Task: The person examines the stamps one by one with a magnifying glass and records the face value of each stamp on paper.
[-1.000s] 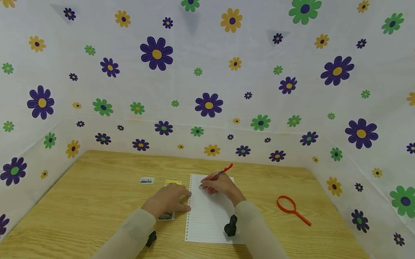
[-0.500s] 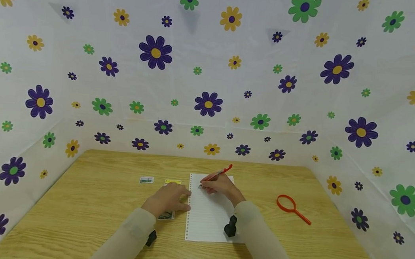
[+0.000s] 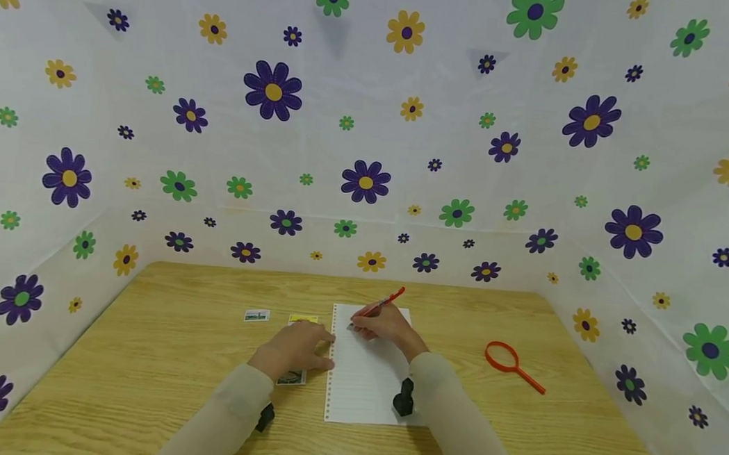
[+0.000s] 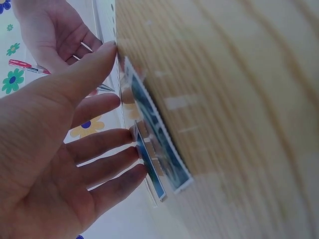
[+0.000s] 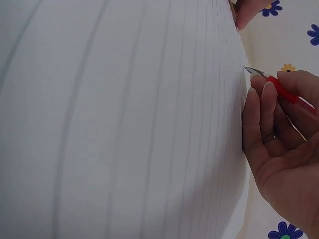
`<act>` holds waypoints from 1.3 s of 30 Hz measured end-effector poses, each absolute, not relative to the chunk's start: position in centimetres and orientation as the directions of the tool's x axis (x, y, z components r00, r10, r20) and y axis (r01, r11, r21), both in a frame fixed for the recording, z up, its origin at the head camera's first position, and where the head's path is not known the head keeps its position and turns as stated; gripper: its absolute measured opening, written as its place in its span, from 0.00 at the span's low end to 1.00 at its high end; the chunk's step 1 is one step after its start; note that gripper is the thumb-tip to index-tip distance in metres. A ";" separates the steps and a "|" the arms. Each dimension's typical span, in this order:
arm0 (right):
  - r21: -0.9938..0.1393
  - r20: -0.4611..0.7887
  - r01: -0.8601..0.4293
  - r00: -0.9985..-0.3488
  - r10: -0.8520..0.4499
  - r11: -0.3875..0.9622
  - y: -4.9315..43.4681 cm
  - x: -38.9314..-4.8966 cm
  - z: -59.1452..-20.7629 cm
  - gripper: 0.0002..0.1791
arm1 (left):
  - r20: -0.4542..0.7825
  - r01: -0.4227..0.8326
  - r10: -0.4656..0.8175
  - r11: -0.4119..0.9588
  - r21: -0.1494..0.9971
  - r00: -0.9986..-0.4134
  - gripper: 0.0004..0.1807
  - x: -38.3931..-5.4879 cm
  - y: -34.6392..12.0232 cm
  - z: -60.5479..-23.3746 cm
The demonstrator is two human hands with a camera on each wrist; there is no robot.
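Note:
A white lined sheet with punched holes (image 3: 361, 387) lies on the wooden table. Above its upper left part, my right hand (image 3: 391, 324) pinches a red pen (image 3: 393, 296), tip down at the paper. The right wrist view shows the pen's metal tip and red grip (image 5: 283, 89) between thumb and fingers. My left hand (image 3: 293, 350) rests at the sheet's left edge, fingers extended, thumb and fingertips touching the margin. Beneath and beside it are small stamp-like picture cards: a dark one (image 3: 291, 378) and a yellow one (image 3: 303, 318), partly covered by the hand.
Another small picture card (image 3: 257, 315) lies farther left. To the right of the sheet is a red-orange magnifying glass (image 3: 530, 381). A white flower-printed cloth (image 3: 363, 248) encloses the back and sides of the table (image 3: 162, 354).
The pen and my right hand have shifted very slightly left, with the tip still near the sheet's upper left. My left hand keeps its place at the margin.

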State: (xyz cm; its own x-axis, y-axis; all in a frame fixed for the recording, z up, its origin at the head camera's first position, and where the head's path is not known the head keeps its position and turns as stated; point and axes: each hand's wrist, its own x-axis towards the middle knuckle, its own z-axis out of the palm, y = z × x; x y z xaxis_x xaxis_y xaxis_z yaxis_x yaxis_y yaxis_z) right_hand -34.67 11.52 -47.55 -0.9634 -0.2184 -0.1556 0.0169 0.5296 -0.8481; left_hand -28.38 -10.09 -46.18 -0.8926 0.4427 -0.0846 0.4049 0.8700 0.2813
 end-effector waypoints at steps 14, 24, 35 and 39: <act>-0.837 -0.187 0.008 -0.944 -0.272 0.547 11.9 -34.5 -47.2 0.12 | -0.094 0.392 0.433 0.874 0.288 -0.896 0.29 -28.2 -10.0 -46.0; -0.822 -0.163 -0.026 -0.946 -0.278 0.569 11.6 -34.6 -47.3 0.11 | -0.101 0.382 0.423 0.880 0.283 -0.901 0.29 -28.0 -10.0 -45.7; -0.824 -0.167 -0.017 -0.947 -0.272 0.566 12.2 -34.6 -47.1 0.13 | -0.092 0.400 0.444 0.865 0.304 -0.891 0.29 -28.3 -10.1 -46.1; -0.830 -0.164 -0.009 -0.952 -0.259 0.557 12.5 -34.3 -46.9 0.14 | -0.086 0.405 0.446 0.865 0.298 -0.891 0.29 -28.2 -10.1 -46.0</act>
State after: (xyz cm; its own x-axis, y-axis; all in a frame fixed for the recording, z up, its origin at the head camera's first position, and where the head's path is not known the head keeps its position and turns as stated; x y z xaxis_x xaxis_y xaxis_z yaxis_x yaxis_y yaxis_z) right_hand -34.32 12.51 -46.90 -0.9518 -0.2592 -0.1637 -0.0089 0.5571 -0.8304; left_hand -28.21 -10.10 -45.95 -0.8907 0.4464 -0.0857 0.4046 0.8646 0.2978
